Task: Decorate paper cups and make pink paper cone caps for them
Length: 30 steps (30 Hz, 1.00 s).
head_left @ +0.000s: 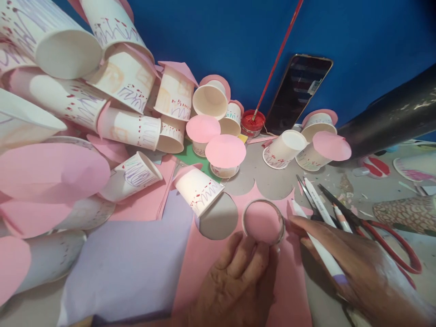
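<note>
My left hand [238, 281] has its fingertips on the near edge of a thin round ring [283, 222], holding it flat against a pink paper sheet [289, 290]. Pink shows inside the ring, while round pieces are cut out of the sheet's far side. In my right hand [364, 261] is a white marker [322, 252] with a purple end band, its tip raised close to the ring's right side. Touching the sheet's upper left is a tilted paper cup [199, 188] with red and purple marks.
Many decorated paper cups [132, 129] crowd the left, near lilac paper [132, 268]. Behind stand a red paint pot [252, 123] with a brush [277, 56] and a leaning phone [299, 93]. Red-handled scissors [395, 245] and another marker [318, 200] lie right, below a black pipe [388, 113].
</note>
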{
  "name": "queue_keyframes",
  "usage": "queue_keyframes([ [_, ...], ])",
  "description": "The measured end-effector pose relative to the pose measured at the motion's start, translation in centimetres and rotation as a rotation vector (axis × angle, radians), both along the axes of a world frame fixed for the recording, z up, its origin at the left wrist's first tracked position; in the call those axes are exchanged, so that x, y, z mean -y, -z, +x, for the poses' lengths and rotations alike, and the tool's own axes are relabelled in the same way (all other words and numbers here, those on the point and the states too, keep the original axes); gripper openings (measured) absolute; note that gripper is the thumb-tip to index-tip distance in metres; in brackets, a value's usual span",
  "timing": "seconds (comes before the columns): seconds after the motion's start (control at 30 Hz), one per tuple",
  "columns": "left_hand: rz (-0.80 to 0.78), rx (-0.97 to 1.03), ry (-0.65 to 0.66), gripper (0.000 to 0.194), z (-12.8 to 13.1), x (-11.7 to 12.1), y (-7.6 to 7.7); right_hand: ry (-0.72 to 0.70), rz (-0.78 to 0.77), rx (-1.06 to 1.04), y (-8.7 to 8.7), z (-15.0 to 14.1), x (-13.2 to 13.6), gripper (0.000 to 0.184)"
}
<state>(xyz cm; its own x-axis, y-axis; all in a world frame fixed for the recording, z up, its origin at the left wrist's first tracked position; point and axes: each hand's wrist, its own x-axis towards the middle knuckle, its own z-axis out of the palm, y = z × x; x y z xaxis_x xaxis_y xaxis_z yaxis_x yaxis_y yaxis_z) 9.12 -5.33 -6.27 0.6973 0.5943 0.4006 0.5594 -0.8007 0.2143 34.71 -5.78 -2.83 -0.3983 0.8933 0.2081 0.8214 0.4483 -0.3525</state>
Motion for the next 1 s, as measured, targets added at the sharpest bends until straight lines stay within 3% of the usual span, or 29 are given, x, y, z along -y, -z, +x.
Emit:
queue_keyframes([
  [0.47, -0.081, -0.076, 0.043, 0.049, -0.1, 0.0, -0.6, 0.011, 0.059, 0.033, -0.6, -0.8, -0.2, 0.036],
  [0.77, -0.109, 0.013, 0.006, 0.041, 0.1, 0.0, -0.4, -0.004, 0.005, 0.010, -0.7, -0.5, -0.1, 0.045],
  [1.0, -0.039, -0.018, 0.029, 0.043, -0.2, -0.3, -0.6, 0.015, -0.014, -0.049, -1.1, -1.1, -0.5, 0.037],
])
